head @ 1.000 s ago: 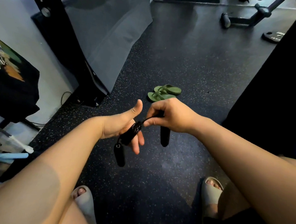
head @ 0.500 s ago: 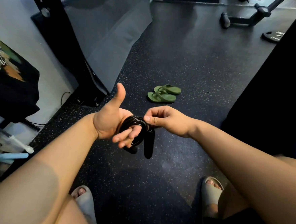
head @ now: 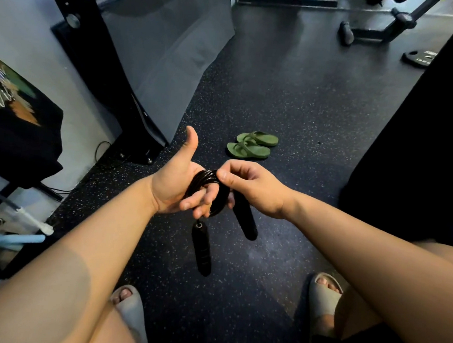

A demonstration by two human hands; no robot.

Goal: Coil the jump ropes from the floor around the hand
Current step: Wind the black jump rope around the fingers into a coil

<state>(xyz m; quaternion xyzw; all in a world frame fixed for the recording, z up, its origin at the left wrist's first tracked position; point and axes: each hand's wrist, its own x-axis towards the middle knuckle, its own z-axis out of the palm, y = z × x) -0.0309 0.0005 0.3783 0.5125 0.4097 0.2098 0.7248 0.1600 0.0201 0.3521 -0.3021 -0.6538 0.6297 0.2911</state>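
Note:
A black jump rope point(head: 204, 182) is wound in several loops around the fingers of my left hand point(head: 176, 184), whose thumb points up. My right hand point(head: 251, 186) pinches the top of the coil with thumb and forefinger. One black handle point(head: 201, 250) hangs straight down below my left fingers. The other black handle point(head: 245, 218) hangs under my right hand, slanting down to the right. Both handles are off the floor.
Green flip-flops point(head: 251, 146) lie on the black speckled floor point(head: 292, 95) ahead. A dark rack post and grey panel point(head: 158, 59) stand at left. A bench base point(head: 377, 29) and a weight plate point(head: 418, 59) sit far right. My sandalled feet point(head: 323, 298) are below.
My left hand has turned thumb-up with the coil now plainly around its fingers. One handle has dropped to hang lower, and my right hand has shifted to pinch the top of the coil.

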